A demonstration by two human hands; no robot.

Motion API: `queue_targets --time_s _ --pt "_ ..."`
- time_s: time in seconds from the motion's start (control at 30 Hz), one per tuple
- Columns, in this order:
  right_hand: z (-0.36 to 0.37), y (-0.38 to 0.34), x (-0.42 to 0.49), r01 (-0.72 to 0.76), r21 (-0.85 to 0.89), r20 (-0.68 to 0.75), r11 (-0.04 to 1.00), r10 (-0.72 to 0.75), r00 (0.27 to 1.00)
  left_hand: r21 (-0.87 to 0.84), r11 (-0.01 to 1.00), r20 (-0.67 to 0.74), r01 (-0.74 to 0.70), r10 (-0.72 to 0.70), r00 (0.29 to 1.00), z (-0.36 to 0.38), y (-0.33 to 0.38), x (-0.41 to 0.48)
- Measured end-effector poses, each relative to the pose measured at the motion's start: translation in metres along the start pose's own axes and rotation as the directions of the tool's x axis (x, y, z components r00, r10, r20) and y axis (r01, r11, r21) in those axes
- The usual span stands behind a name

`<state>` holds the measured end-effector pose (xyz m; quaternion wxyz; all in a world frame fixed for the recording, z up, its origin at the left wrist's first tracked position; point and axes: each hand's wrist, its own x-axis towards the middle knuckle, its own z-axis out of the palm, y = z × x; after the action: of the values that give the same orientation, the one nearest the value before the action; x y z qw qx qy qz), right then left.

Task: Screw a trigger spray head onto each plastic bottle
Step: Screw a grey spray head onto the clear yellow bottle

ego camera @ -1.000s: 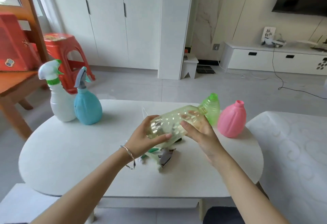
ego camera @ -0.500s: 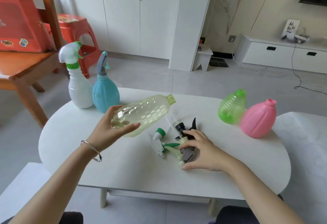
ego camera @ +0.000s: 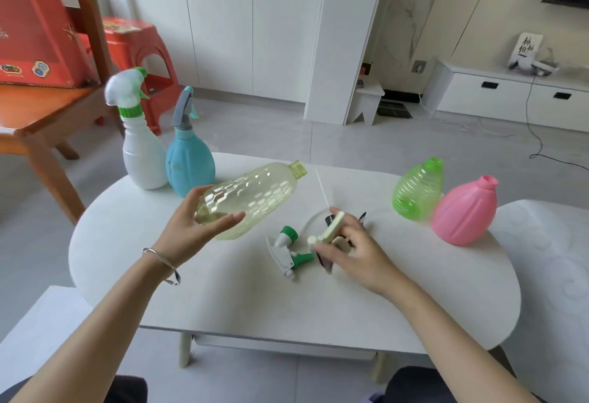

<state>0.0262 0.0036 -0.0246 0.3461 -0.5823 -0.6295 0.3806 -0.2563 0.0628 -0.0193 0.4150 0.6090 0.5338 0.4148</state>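
My left hand (ego camera: 194, 230) grips the base of a pale yellow clear bottle (ego camera: 255, 195), held tilted above the white table (ego camera: 223, 300), its open neck pointing up and to the right. My right hand (ego camera: 357, 253) closes on a cream trigger spray head (ego camera: 330, 230) whose thin dip tube (ego camera: 322, 187) sticks up behind it. A white and green spray head (ego camera: 287, 251) lies loose on the table just left of that hand, and a black one (ego camera: 328, 221) is mostly hidden under it. A green bottle (ego camera: 417, 189) and a pink bottle (ego camera: 465, 211) stand without heads at right.
A white bottle (ego camera: 140, 147) and a blue bottle (ego camera: 188, 160), both with spray heads on, stand at the table's back left. A wooden chair (ego camera: 41, 109) with a red box (ego camera: 35, 36) is to the left, a red stool (ego camera: 140, 45) behind it.
My right hand let go of the bottle, dropped to the loose spray heads and lifted the cream one. My left hand carried the bottle to the left. The view shifted.
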Motion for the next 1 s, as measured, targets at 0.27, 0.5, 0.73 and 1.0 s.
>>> queue_targets --time_s 0.27,0.5,0.73,1.0 --pt "-0.004 -0.002 0.013 -0.09 0.177 -0.102 0.98 0.109 0.989 -0.097 0.995 -0.067 0.036 -0.042 0.997 -0.003 0.003 -0.001" --pt "0.002 0.005 0.011 0.053 -0.511 0.12 0.858 0.01 0.993 -0.1 0.994 -0.068 0.047 -0.054 0.996 -0.003 0.001 -0.002" --pt "-0.003 0.003 0.01 0.106 -0.613 0.19 0.783 0.016 0.982 -0.082 0.996 -0.06 0.045 -0.05 0.997 -0.004 -0.002 -0.001" --pt "-0.013 0.005 0.01 -0.071 -0.658 0.179 0.749 0.248 0.952 -0.073 0.996 -0.055 0.053 -0.057 0.997 -0.003 -0.003 -0.003"
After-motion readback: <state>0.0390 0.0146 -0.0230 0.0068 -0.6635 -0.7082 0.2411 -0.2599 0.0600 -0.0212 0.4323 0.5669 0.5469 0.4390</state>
